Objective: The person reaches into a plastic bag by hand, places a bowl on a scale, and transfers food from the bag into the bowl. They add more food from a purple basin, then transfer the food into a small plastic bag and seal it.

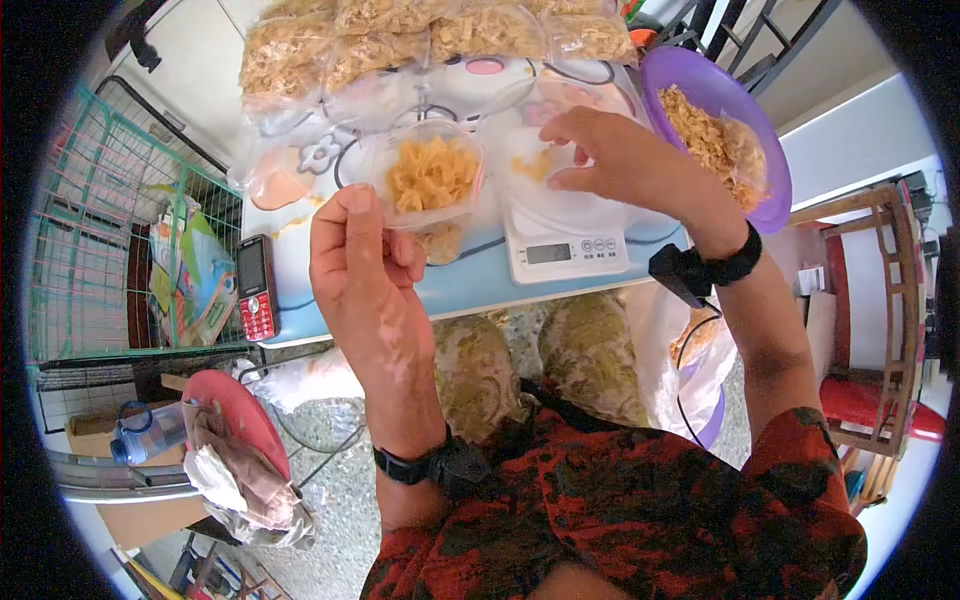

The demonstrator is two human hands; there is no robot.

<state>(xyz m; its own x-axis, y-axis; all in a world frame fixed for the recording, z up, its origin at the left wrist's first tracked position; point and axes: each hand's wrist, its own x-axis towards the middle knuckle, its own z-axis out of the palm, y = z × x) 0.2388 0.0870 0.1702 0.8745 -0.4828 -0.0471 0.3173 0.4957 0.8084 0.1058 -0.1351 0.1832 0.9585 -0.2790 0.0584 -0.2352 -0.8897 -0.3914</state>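
My left hand (365, 255) is closed, thumb against curled fingers, at the left edge of a clear plastic bag of yellow chips (432, 176). The chips show through the bag's wide mouth, near the front of the table. To the right, my right hand (625, 165) hovers over a white digital kitchen scale (568, 257), thumb and fingers curved apart with nothing between them. Clear plastic (520, 205) covers the scale's top, and a few yellow bits (533, 165) show there beside my fingertips. The scale's display faces me.
Filled bags of chips (400, 45) are stacked along the back of the patterned table (285, 318). A purple basin (775, 195) holding loose chips stands at the right. At the left edge lies a red mobile phone (257, 290), beside a green wire cage (100, 230).
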